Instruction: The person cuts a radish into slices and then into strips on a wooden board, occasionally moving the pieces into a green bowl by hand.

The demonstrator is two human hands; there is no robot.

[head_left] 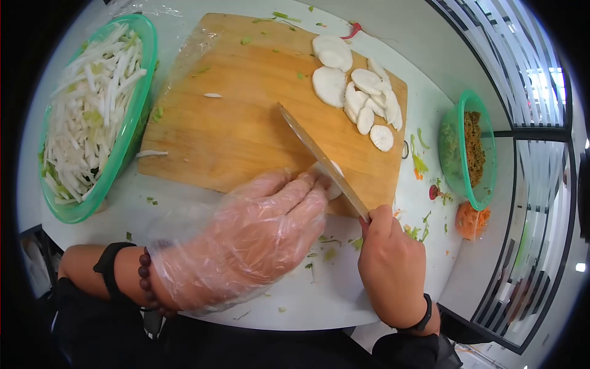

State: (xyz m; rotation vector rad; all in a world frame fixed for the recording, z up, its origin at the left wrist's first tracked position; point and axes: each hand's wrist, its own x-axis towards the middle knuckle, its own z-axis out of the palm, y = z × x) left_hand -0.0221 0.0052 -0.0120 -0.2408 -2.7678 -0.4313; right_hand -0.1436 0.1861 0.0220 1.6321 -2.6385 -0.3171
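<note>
My left hand (264, 237), in a clear plastic glove, presses a small piece of white radish (335, 186) against the near edge of a wooden cutting board (227, 132). Its fingertips are bent together and hide part of the piece. A kitchen knife (319, 157) lies across the radish, its blade tip pointing to the far left and its edge close to my left fingertips. Bare, my right hand (392, 267) is closed round the knife's handle. Several round white radish slices (367, 81) overlap at the board's far right corner.
A green basket (144, 80) heaped with white radish strips stands left of the board. At the right are a green bowl (452, 132) of brown crumbly food and a bag of orange shreds (472, 221). Vegetable scraps (419, 161) and a radish top (434, 192) litter the white table.
</note>
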